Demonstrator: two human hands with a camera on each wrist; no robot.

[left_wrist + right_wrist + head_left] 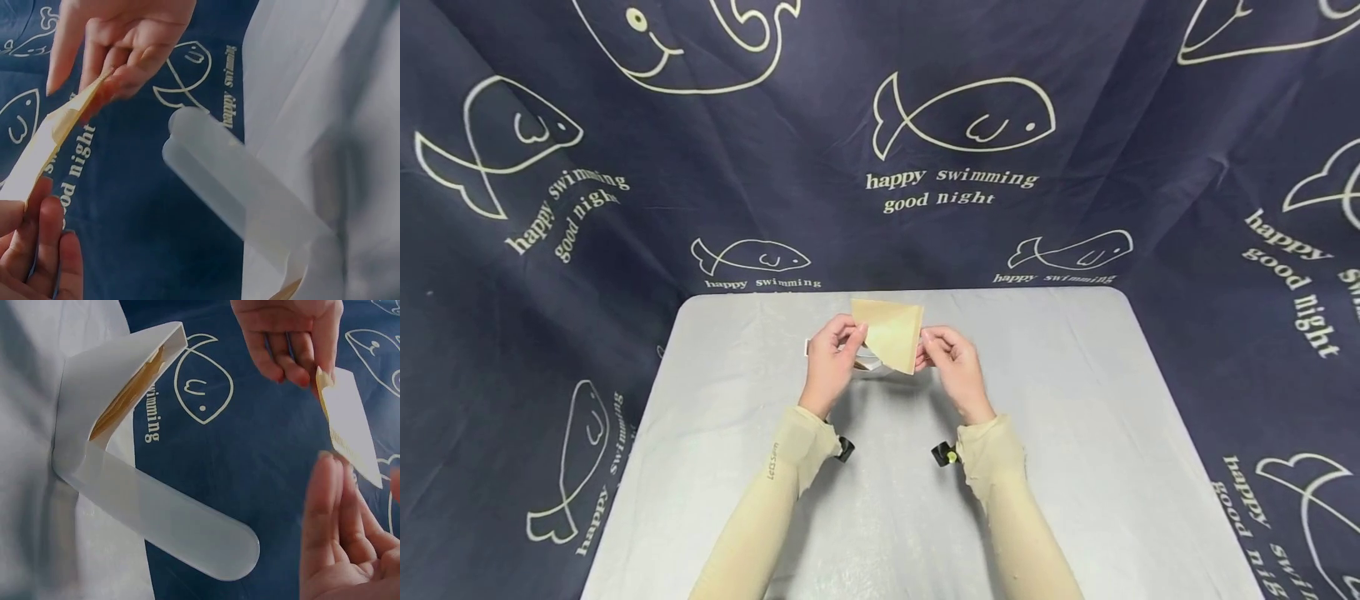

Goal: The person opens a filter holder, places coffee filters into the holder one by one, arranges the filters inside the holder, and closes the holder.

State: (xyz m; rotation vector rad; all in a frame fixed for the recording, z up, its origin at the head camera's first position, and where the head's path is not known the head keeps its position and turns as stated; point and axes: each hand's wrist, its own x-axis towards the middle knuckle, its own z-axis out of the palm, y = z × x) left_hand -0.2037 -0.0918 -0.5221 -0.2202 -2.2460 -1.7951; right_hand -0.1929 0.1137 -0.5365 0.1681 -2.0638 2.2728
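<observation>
A light-brown paper coffee filter (891, 329), fan-shaped and flat, is held up in front of me between both hands. My left hand (833, 354) pinches one side of it with thumb and fingertips. At its opposite side is my right hand (952, 358); in the right wrist view its fingers (325, 506) are fairly straight, tips at the filter's edge, with the thumb apart. Below and behind the filter stands a white holder (94, 381) with more brown filters (128, 397) inside, mostly hidden in the head view.
From the holder juts a frosted, round-ended plastic strip (194, 531). A pale grey cloth covers the table (887, 500). Beyond its back edge hangs a dark blue curtain (820, 183) printed with fish and lettering. Small black wrist devices (942, 453) sit inside the cuffs.
</observation>
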